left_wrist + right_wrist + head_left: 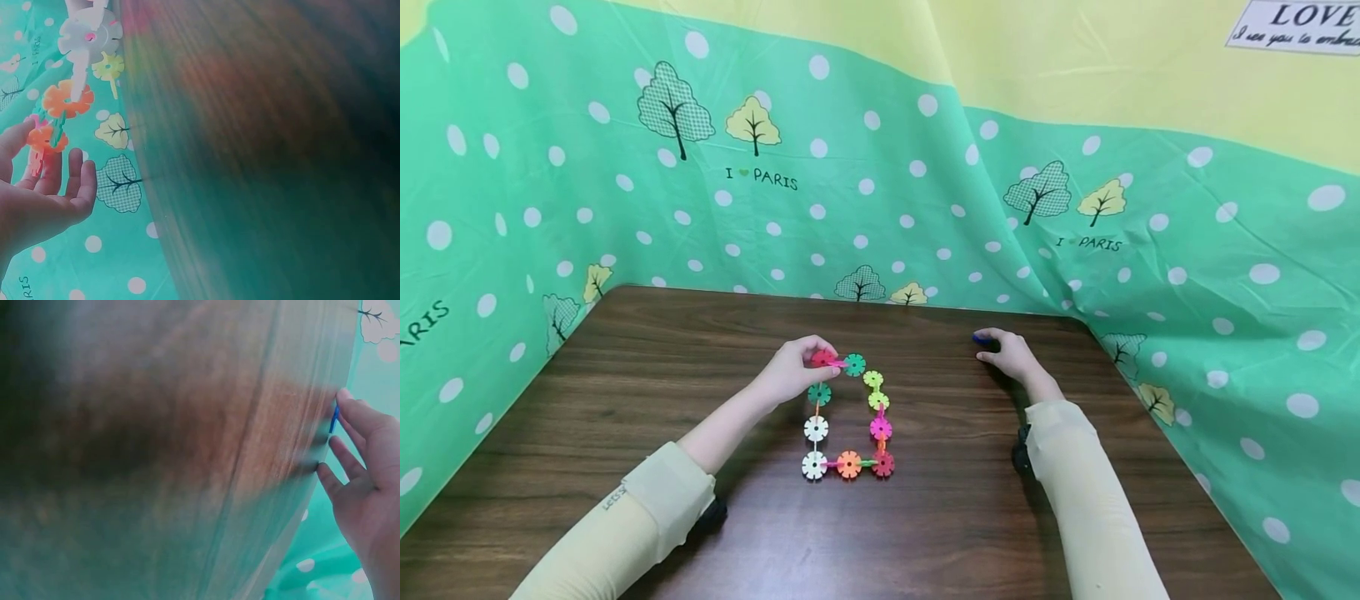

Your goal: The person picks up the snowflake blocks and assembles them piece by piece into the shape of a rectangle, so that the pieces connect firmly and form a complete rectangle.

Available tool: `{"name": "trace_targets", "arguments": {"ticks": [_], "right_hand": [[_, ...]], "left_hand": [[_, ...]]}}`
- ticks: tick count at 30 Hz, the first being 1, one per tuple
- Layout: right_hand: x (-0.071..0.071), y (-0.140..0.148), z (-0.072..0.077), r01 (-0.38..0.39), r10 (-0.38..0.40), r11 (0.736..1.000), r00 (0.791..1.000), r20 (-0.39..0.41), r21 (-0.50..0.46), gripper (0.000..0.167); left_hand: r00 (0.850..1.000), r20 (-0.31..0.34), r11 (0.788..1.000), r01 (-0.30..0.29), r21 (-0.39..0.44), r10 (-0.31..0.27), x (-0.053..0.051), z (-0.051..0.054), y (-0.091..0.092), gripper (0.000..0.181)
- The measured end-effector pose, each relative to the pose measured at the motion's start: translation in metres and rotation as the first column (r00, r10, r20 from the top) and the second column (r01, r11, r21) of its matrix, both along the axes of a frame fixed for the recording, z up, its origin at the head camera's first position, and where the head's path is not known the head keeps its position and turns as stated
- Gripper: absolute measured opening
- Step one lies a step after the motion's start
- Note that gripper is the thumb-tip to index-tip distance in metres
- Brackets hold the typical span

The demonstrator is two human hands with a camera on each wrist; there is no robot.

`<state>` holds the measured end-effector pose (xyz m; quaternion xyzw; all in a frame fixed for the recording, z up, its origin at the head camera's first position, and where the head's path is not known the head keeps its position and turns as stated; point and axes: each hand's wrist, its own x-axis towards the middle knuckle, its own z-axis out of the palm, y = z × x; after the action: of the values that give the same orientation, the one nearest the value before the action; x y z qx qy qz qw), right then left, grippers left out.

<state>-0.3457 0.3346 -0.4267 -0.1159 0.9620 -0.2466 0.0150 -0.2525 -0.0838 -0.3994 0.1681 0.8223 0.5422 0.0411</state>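
Plastic snowflake discs are joined into a rough rectangle on the table in the head view. It includes a white disc (815,465), an orange disc (849,464) and a teal disc (854,365). My left hand (790,371) pinches a red disc (822,357) at the far left corner, with a pink disc (838,363) edge-on beside it. In the left wrist view, fingers and thumb are bent around linked discs. My right hand (1011,357) reaches to the far right, its fingertips touching a blue disc (977,339), mostly hidden. The thumb appears apart from it.
A brown wooden table (970,517) lies under everything. Green cloth (887,208) with white dots and printed trees hangs along the table's back and sides. Dark bands (1021,450) sit at both wrists, below the sleeves.
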Motion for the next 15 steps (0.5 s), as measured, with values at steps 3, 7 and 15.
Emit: {"name": "trace_targets", "arguments": {"ticks": [3, 7, 15], "right_hand": [[-0.0007, -0.0003, -0.0002, -0.005, 0.005, 1.0, 1.0, -0.014, -0.018, 0.04], [0.0001, -0.0007, 0.0003, 0.003, -0.004, 0.999, 1.0, -0.026, -0.051, 0.034], [0.0016, -0.0004, 0.0, 0.016, -0.016, 1.0, 0.999, -0.03, -0.013, 0.034]], "left_hand": [[1.0, 0.004, 1.0, -0.002, 0.0, 0.002, -0.0004, -0.0006, -0.0003, 0.031], [1.0, 0.014, 1.0, -0.003, -0.004, 0.003, -0.0004, -0.0014, -0.0006, 0.032], [1.0, 0.013, 1.0, -0.001, 0.0, 0.001, 0.0014, -0.0003, 0.0004, 0.032]]}}
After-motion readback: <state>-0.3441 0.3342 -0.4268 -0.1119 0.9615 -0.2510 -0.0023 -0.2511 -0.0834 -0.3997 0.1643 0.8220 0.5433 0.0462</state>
